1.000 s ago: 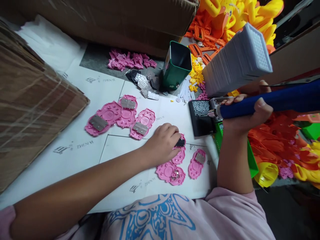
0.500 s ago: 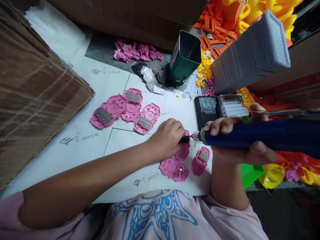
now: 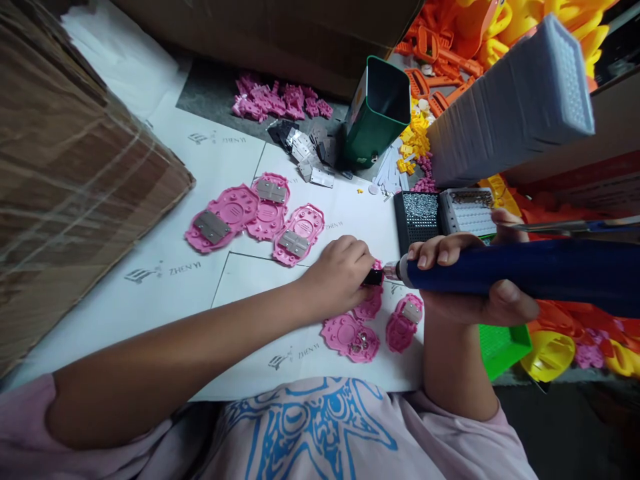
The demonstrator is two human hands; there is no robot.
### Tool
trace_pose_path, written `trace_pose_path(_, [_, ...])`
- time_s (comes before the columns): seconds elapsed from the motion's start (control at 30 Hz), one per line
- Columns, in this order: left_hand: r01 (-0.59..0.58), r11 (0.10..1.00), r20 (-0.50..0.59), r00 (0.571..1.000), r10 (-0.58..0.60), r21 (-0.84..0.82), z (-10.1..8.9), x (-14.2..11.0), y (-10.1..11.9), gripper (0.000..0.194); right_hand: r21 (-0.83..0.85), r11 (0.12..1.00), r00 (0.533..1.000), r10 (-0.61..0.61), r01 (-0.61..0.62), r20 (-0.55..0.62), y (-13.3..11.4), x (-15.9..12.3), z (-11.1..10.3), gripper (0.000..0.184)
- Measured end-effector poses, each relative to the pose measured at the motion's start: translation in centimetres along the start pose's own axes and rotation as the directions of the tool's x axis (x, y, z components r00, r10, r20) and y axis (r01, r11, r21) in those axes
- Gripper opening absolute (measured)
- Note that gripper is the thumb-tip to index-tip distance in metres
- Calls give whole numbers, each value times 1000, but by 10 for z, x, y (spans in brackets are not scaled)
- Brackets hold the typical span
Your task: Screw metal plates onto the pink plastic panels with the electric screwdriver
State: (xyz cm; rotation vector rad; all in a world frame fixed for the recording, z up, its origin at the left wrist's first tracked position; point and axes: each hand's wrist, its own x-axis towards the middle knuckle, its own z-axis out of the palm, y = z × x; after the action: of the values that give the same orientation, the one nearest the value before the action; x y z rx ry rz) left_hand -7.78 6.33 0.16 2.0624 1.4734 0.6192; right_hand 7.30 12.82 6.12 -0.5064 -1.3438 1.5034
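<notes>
My left hand [image 3: 343, 270] is closed, its fingertips pinching a small black block [image 3: 373, 277] over a pink plastic shell [image 3: 369, 305]. My right hand [image 3: 445, 250] wraps round a blue electric screwdriver [image 3: 560, 275] lying nearly level. Its tip meets the right end of the black block; the exact contact is too small to see. A thin metal tool [image 3: 575, 228], its kind unclear, also sits between the right fingers. Nearer my body lie a pink shell [image 3: 343, 332] with loose shiny bits and a smaller one [image 3: 399, 328] with a metal plate.
Pink shells with metal plates [image 3: 233, 213] lie at left centre. A green bin [image 3: 373, 127], loose metal plates [image 3: 307, 150] and pink parts [image 3: 270, 100] stand behind. Screws fill a black tray [image 3: 420, 213]. Cardboard boxes [image 3: 90, 200] wall the left; a bluish-white stack [image 3: 510, 107] rises right.
The screwdriver has come slightly left, and its tip has closed up to the black block. My left hand keeps its pinch. The whole view has shifted a little.
</notes>
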Motion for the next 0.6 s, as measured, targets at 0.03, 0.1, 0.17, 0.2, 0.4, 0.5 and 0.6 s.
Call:
trace_pose_path(0.03, [-1, 1000, -1, 1000, 1, 0, 0, 0, 0, 30, 0, 1000, 1000, 6, -6, 9, 0, 1, 0, 32])
trace_pose_path(0.1, [2, 1000, -2, 1000, -2, 3, 1, 0, 0, 30, 3, 1000, 1000, 1, -1, 11, -1, 1, 1, 33])
trace_pose_path(0.17, [10, 1000, -5, 1000, -10, 7, 2, 0, 1, 30, -3, 1000, 1000, -6, 6, 20, -1, 1, 3, 35])
trace_pose_path(0.2, [14, 1000, -11, 1000, -14, 10, 2, 0, 1, 30, -12, 1000, 999, -12, 12, 37, -1, 1, 5, 35])
trace_pose_path(0.4, [40, 999, -51, 998, -38, 30, 6, 0, 4, 25, -73, 997, 990, -8, 18, 138, -1, -2, 8, 22])
trace_pose_path(0.5, [59, 997, -68, 996, -56, 48, 8, -1, 5, 24, -81, 996, 984, 38, -25, 175, 2, -2, 6, 25])
trace_pose_path(0.6, [66, 997, -81, 995, -62, 46, 8, -2, 5, 26, -74, 997, 985, 16, -3, 172, 6, 0, 5, 26])
